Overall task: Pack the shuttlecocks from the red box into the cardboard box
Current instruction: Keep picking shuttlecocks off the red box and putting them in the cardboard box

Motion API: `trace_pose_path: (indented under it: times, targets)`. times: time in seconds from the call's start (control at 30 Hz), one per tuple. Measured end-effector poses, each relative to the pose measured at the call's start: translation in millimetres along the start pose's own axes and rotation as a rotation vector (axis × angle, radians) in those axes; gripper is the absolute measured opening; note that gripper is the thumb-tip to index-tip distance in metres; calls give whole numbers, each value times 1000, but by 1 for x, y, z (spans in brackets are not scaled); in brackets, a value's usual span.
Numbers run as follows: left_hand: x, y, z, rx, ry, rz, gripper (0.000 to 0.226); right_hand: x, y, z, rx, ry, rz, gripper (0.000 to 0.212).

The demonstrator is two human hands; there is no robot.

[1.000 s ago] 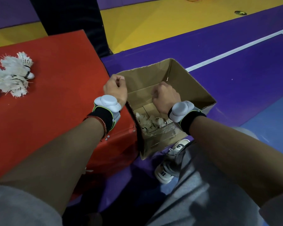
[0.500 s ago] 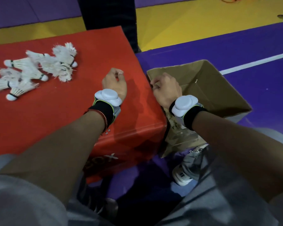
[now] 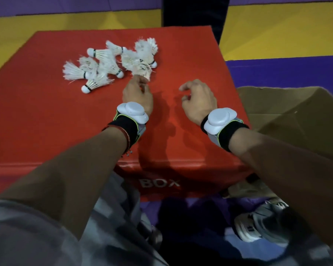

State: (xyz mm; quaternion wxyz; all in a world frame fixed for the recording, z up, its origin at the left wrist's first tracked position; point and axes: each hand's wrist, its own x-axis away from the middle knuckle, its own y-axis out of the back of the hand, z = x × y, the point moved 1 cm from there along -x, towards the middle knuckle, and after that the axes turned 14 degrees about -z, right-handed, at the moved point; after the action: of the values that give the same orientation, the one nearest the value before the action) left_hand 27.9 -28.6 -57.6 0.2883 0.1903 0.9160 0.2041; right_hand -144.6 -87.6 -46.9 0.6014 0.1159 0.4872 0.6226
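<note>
Several white feather shuttlecocks point(image 3: 104, 68) lie in a loose pile on top of the red box point(image 3: 46, 121), toward its far side. My left hand point(image 3: 137, 96) reaches to the pile's near right edge. Its fingertips touch the frayed feathers of the nearest shuttlecock point(image 3: 139, 69), and whether they grip it is hidden. My right hand point(image 3: 198, 101) hovers over the bare red top to the right, fingers curled apart and holding nothing. The open cardboard box point(image 3: 288, 104) stands on the floor against the red box's right side, its inside hidden from here.
A black post point(image 3: 192, 14) rises just behind the red box. Purple and yellow floor mats surround everything. My grey shoe point(image 3: 258, 225) rests on the floor below the cardboard box, and my knees fill the bottom of the view.
Both hands have left the cardboard box and moved left over the red box. The left hand has reached the shuttlecock pile, and the right hand has opened. My view has swung left.
</note>
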Motion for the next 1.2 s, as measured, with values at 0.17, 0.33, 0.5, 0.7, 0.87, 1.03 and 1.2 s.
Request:
trace_pose_path:
  times: [0.17,0.33,0.5,0.7,0.87,1.03,1.2]
  targets:
    - [-24,22,27,-47,-29,-35,24,-12,-27,26,-11,86,4,34]
    - [-46,36,51,-33,-74,-68,25,-26,-54,52,-28,148,-20,37]
    - [-64,40,67,-224,-106,-119,25,-40,-80,69,-48,160,-27,47]
    - [-72,37,86,-347,-36,-161,37,-51,-100,74,-71,117,-49,47]
    - [-77,34,95,-351,12,-212,41,-59,-113,75,-109,62,-104,35]
    - [-82,32,102,-335,19,-214,50,-64,-122,71,-96,25,-133,31]
    - [-89,24,103,-304,98,-208,59,-71,-129,64,-131,43,-172,27]
